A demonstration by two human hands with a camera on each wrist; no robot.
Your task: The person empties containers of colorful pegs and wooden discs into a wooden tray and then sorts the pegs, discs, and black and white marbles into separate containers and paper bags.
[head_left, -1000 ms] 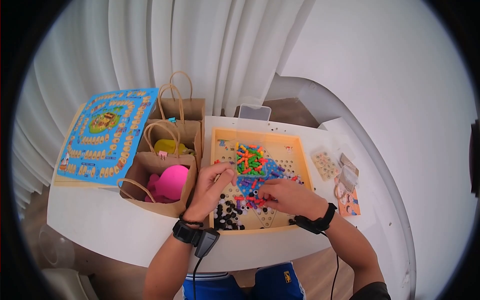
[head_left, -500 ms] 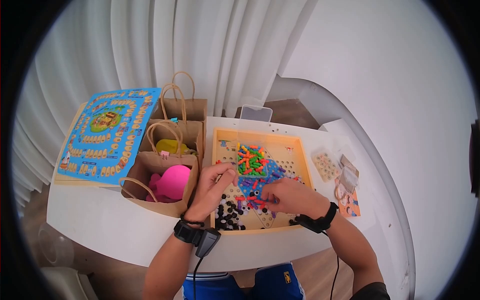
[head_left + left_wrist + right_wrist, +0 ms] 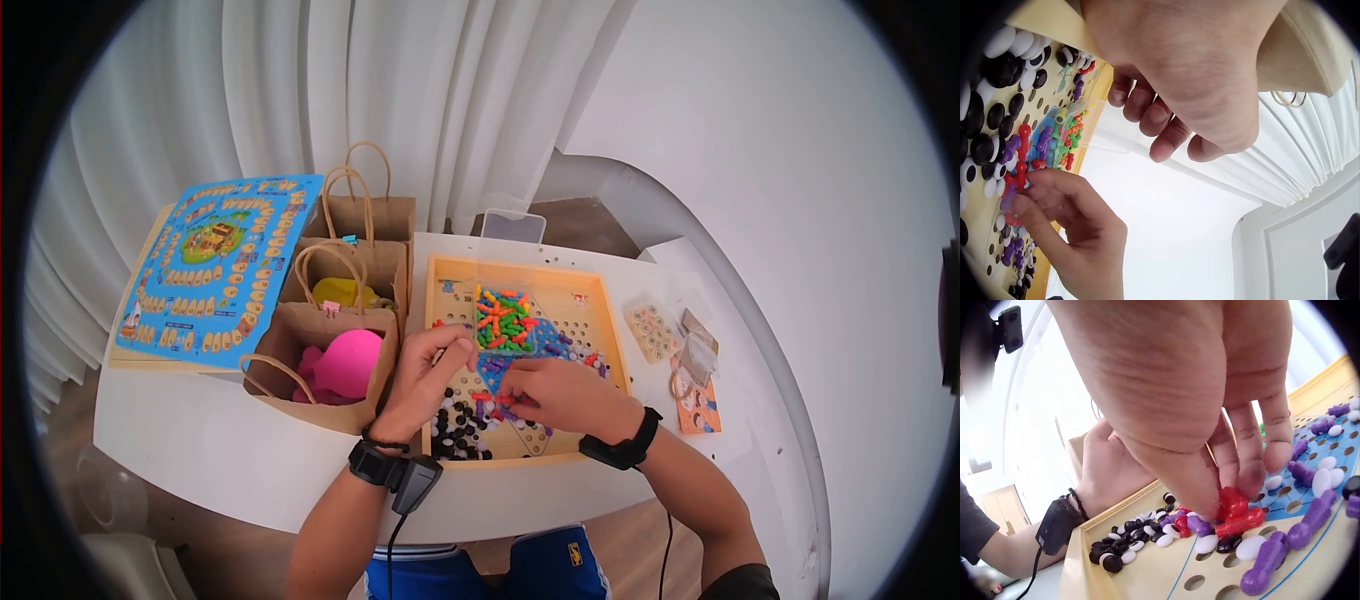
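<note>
My right hand (image 3: pixel 575 395) is low over a wooden game board (image 3: pixel 612 335) with holes and a blue pattern. Its thumb and fingertips pinch a red peg (image 3: pixel 1232 501), just above another red peg (image 3: pixel 1241 522) lying on the board. Purple pegs (image 3: pixel 1266 562) and black and white oval pieces (image 3: pixel 1125 544) are scattered around. Over the board's left side, my left hand (image 3: pixel 425 375) hovers with loosely curled fingers and nothing in them. Beside it, a clear plastic box (image 3: pixel 504 345) holds orange, green and yellow pegs (image 3: pixel 505 315).
Paper bags (image 3: pixel 340 405) line the board's left, the front one holding a pink object (image 3: pixel 350 365). A blue printed game sheet (image 3: pixel 210 270) lies farther left. On the right are a pack of round wooden pieces (image 3: pixel 652 332) and an orange card (image 3: pixel 698 408).
My right hand has shifted left across the board, toward the cluster of red pegs. My left hand stays in place.
</note>
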